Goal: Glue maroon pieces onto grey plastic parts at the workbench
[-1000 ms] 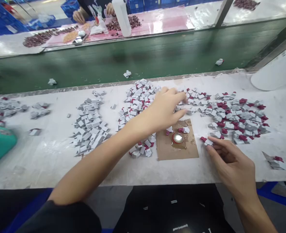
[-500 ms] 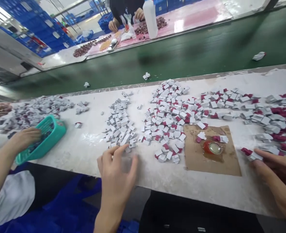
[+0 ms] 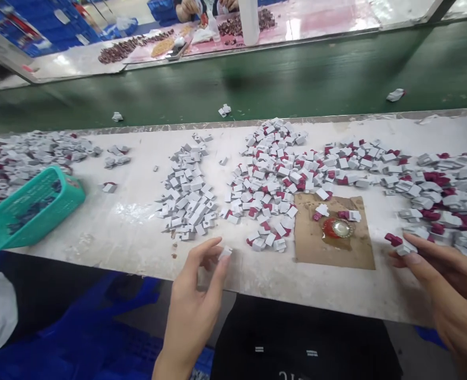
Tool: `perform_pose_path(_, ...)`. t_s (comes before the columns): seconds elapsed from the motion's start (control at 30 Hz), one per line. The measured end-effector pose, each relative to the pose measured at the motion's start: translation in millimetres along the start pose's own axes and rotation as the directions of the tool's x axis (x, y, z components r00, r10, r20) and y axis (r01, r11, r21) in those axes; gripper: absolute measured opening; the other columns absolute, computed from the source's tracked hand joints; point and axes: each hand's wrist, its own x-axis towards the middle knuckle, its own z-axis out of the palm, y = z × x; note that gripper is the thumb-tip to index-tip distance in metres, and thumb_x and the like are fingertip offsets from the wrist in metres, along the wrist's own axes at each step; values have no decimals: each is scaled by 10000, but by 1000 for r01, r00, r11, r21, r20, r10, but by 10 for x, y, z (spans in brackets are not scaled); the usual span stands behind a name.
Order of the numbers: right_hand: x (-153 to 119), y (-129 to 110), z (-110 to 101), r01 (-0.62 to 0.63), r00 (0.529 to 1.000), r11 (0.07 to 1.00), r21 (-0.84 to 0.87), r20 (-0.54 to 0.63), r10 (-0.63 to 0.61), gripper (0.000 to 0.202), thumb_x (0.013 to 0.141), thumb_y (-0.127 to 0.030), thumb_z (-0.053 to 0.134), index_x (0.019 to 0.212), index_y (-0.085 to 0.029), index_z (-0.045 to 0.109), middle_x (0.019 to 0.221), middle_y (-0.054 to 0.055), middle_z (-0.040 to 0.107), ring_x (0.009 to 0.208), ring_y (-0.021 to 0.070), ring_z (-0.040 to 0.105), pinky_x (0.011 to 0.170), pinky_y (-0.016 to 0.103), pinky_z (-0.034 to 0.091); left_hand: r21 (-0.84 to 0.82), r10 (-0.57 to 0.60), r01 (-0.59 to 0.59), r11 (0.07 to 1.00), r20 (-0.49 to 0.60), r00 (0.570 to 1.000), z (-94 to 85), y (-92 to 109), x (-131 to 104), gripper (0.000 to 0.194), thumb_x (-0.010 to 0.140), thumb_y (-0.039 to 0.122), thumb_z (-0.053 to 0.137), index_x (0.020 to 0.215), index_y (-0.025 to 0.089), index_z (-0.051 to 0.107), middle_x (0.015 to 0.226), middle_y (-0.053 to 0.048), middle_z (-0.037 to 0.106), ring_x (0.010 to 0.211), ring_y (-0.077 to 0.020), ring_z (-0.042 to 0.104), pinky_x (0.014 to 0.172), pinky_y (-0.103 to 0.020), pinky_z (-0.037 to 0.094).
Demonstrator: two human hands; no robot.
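Near the table's front edge, my left hand point(image 3: 199, 287) pinches a small white piece point(image 3: 225, 253) between thumb and fingers. At the right, my right hand point(image 3: 443, 285) grips a white-and-maroon part point(image 3: 402, 244), its maroon end pointing left. Between the hands lies a brown cardboard square point(image 3: 316, 250) with a small round dish point(image 3: 341, 228) in a wet patch and two white-and-maroon parts on it. A pile of plain white pieces point(image 3: 189, 184) is beyond my left hand. White-and-maroon parts point(image 3: 277, 169) are heaped in the middle and reach to the right.
A teal basket point(image 3: 69, 198) holding dark pieces stands at the left, beside another pile point(image 3: 31, 153). A green conveyor point(image 3: 297, 79) with a few loose parts runs behind the table. Across it, a person's hands are above a pink surface point(image 3: 316, 18) with a white bottle point(image 3: 249, 21).
My left hand has drawn back from the white pile and now holds a white piece. My right hand still holds its part. The view has shifted; the neighbour's hands at left are gone from it.
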Motion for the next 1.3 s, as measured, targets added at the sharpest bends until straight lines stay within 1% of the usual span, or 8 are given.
perform_pose_path(0.1,19,-286,12,-78,997,994,73,-11,79,475,885,-596,999,1283,-345,932,1136,90,917,978,353,891,926,517,758,-74,47,-40,996,95,994,111,126,-47,231,1114,439,711,1301,325,785,1055,-27,763,991,-245,744,921,-377,645)
perform_pose_path(0.17,60,-437,45,6,997,990,139,75,-17,336,924,-525,976,1198,-333,944,1114,64,914,926,297,881,852,441,761,-78,125,-114,990,149,981,170,161,-51,218,1117,423,706,1303,358,798,1089,-28,757,955,-242,729,933,-390,654)
perform_pose_path(0.27,130,-590,103,156,955,971,180,225,-195,170,1040,-361,876,1199,-347,934,1177,44,897,999,249,862,847,370,742,-107,246,-227,968,219,944,237,161,-35,191,1116,372,709,1274,398,814,1198,-25,768,968,-236,744,918,-378,670)
perform_pose_path(0.4,194,-690,155,257,892,957,137,348,-289,206,1102,-276,792,1269,-317,904,1193,52,878,1067,241,832,867,354,704,-175,340,-304,937,243,908,315,169,-26,202,1101,278,728,1256,395,782,1197,12,791,1031,-212,778,950,-340,658)
perform_pose_path(0.73,294,-824,194,474,813,880,-43,405,-418,200,1129,-202,707,1225,-226,881,1065,63,858,955,241,813,788,377,635,-298,433,-358,885,244,868,450,395,6,267,1112,181,707,1293,372,754,1210,26,789,1091,-168,775,962,-294,633)
perform_pose_path(1.07,285,-852,195,384,836,923,17,418,-356,176,1096,-258,773,1193,-267,920,1030,44,861,925,234,811,766,377,646,-525,379,-180,832,301,875,645,717,58,264,1102,174,738,1250,386,791,1132,35,784,1034,-144,769,959,-258,645)
perform_pose_path(1.2,272,-859,193,149,915,956,253,332,-230,155,1030,-285,875,1161,-326,946,1122,24,906,991,224,879,862,335,735,-627,290,3,779,365,885,751,901,150,141,1082,267,810,1202,335,839,1109,9,847,1027,-169,824,933,-256,695)
perform_pose_path(1.3,256,-840,197,-61,922,881,469,365,-131,152,1013,-337,925,1158,-373,955,1188,9,926,1022,233,909,917,343,767,-700,258,155,697,446,857,850,1029,238,132,1071,319,845,1198,280,844,1163,-27,890,1076,-197,865,961,-272,720)
